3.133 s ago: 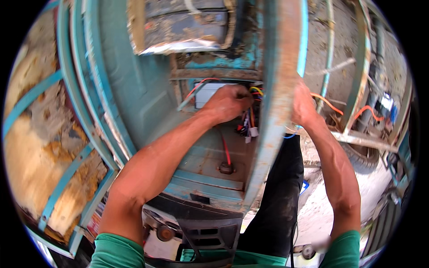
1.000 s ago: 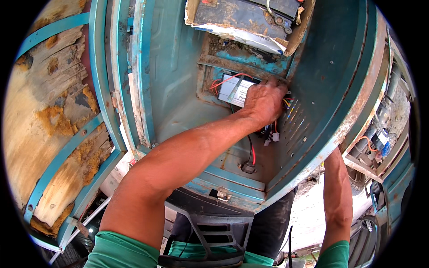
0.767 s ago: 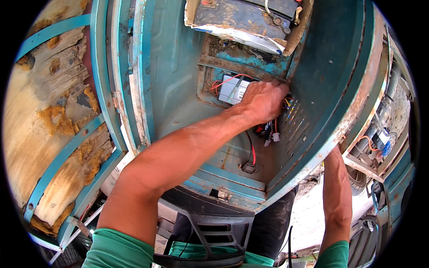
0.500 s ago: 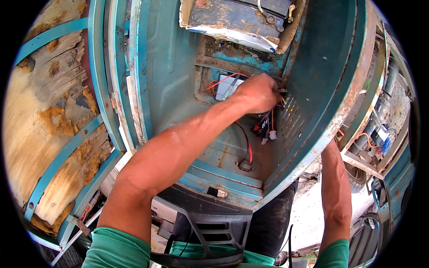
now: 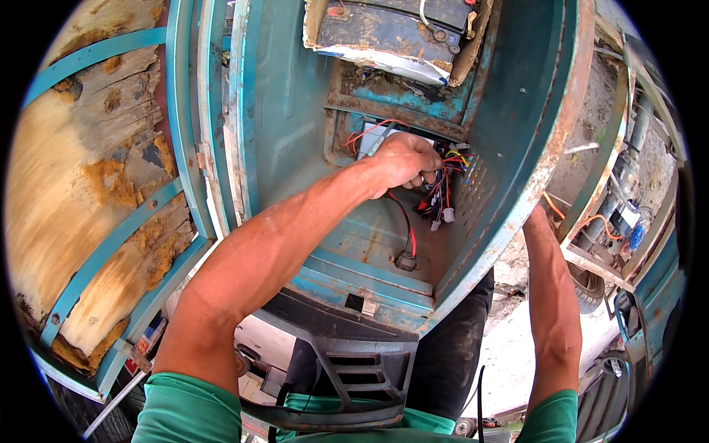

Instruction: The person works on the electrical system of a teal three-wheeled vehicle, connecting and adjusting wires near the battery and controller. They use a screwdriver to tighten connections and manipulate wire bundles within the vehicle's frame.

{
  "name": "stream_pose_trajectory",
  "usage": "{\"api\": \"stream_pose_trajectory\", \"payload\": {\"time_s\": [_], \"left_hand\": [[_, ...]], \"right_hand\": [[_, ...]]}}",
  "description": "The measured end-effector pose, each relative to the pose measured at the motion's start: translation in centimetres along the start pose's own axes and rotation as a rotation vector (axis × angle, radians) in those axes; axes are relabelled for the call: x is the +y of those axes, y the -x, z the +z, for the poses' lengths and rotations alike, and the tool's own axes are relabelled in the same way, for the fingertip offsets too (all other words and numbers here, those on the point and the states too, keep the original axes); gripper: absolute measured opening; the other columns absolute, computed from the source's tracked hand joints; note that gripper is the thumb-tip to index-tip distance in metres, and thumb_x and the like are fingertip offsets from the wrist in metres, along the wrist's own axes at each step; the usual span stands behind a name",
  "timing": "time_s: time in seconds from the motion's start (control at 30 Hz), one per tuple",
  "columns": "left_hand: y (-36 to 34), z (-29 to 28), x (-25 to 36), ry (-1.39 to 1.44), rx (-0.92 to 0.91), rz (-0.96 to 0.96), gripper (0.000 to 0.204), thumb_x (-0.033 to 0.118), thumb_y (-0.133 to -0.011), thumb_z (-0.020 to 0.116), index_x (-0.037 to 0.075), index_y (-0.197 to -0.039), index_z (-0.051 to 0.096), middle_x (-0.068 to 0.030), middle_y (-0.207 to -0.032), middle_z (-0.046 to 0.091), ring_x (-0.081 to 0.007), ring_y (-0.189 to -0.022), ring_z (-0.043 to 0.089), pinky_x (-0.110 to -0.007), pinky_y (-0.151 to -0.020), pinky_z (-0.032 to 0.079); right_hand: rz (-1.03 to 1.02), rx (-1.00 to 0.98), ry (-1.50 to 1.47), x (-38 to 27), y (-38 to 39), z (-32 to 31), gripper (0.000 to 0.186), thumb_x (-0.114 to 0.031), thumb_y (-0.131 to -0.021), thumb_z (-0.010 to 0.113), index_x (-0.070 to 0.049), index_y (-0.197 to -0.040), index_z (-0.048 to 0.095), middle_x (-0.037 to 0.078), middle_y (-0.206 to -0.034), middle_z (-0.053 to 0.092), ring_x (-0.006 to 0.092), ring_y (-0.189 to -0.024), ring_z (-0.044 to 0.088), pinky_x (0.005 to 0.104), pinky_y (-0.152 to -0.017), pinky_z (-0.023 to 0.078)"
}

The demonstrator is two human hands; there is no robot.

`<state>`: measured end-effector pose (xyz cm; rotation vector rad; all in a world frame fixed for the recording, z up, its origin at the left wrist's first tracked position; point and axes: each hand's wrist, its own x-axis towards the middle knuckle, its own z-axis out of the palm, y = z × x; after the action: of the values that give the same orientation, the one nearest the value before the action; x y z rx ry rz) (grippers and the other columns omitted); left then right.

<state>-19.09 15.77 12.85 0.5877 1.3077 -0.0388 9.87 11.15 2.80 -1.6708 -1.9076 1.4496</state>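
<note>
While the left hand is down inside the turquoise metal compartment, its back is turned up and its fingers curl inward at the top of a wiring harness. The grip looks narrow, with the fingertips among the thin coloured wires, but I cannot tell whether they pinch one. That harness lies inside the compartment, close to its right wall, fanning into red, yellow, blue and black strands, with white plug connectors hanging from the lower ends.

Partly covered by the left hand, a silver-grey box sits toward the compartment's far end, a thin orange-red wire looping over it. On the compartment floor, toward its near end, a black fitting has a red-and-black cable running up from it. A dusty black battery rests in a torn cardboard carton at the compartment's far end.

Outside the compartment's right wall, the right forearm goes up behind the rusty edge; the right hand is hidden there, so its grip cannot be told. Beyond the compartment's left side stands a weathered wooden panel with turquoise metal strips across it.
</note>
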Motion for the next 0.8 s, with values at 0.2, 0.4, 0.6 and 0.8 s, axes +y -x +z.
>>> {"api": "stream_pose_trajectory", "payload": {"time_s": [0.2,0.4,0.6,0.8], "left_hand": [[-1.5,0.4,-1.6,-0.199,0.212,0.167,0.017,0.018,-0.093,0.065,0.001,-0.095,0.071,-0.0078,-0.082,0.069,-0.0148,-0.073,0.062,-0.032,-0.065,0.05],[-2.5,0.3,-3.2,-0.336,0.331,0.281,0.018,0.017,-0.091,0.065,0.0,-0.094,0.071,-0.0094,-0.083,0.07,-0.0178,-0.072,0.064,-0.034,-0.066,0.051],[-4.0,-0.3,-4.7,-0.261,0.233,0.266,0.017,0.015,-0.09,0.064,0.0,-0.093,0.071,-0.0097,-0.082,0.068,-0.0177,-0.077,0.063,-0.034,-0.07,0.051],[-3.3,0.0,-4.2,-0.362,0.167,0.251,0.019,0.017,-0.09,0.064,0.002,-0.098,0.072,-0.0116,-0.089,0.071,-0.0215,-0.085,0.066,-0.036,-0.078,0.052]], "right_hand": [[0.208,0.027,-0.584,3.0,0.7,1.3,0.03,-0.018,-0.092,0.067,-0.003,-0.118,0.064,0.007,-0.106,0.07,0.0174,-0.094,0.063,0.0356,-0.082,0.055],[0.395,-0.034,-1.24,3.4,1.2,0.5,0.03,-0.008,-0.096,0.061,-0.001,-0.126,0.061,0.007,-0.111,0.068,0.0137,-0.097,0.062,0.0323,-0.083,0.055],[0.216,0.613,-0.341,-11.0,-0.1,-8.8,0.023,-0.003,-0.099,0.059,0.001,-0.121,0.064,0.008,-0.11,0.069,0.0122,-0.1,0.062,0.0282,-0.087,0.053],[-0.432,0.445,0.338,-25.6,-0.6,-12.3,0.015,-0.003,-0.09,0.068,-0.003,-0.104,0.069,0.006,-0.087,0.063,0.0163,-0.081,0.062,0.0313,-0.075,0.05]]}}
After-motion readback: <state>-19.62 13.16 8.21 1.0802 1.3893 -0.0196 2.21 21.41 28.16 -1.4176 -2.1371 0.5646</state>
